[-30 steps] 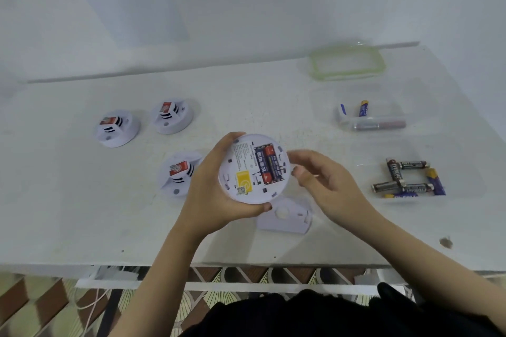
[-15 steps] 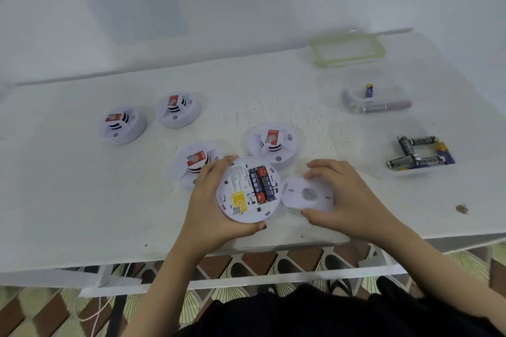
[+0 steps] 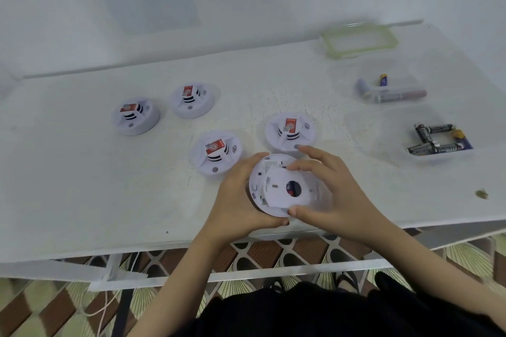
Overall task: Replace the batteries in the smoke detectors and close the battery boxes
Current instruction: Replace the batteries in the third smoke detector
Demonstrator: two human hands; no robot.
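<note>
Smoke detectors (image 3: 136, 116) (image 3: 191, 100) (image 3: 216, 152) (image 3: 289, 130): four on table (image 3: 82, 172); fifth (image 3: 257, 182) gripped in both hands (image 3: 235, 197) (image 3: 339, 194).

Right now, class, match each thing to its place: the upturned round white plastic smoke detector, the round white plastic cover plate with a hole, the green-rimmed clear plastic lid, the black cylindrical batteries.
Things: 1 upturned white smoke detector; 2 white cover plate; 3 green-rimmed lid; 4 black batteries.
Places: A back of the table, right side; B pinched by the right hand against the detector; C gripped in the left hand; D near the table's right edge.
Pairs: 1-C, 2-B, 3-A, 4-D.
</note>
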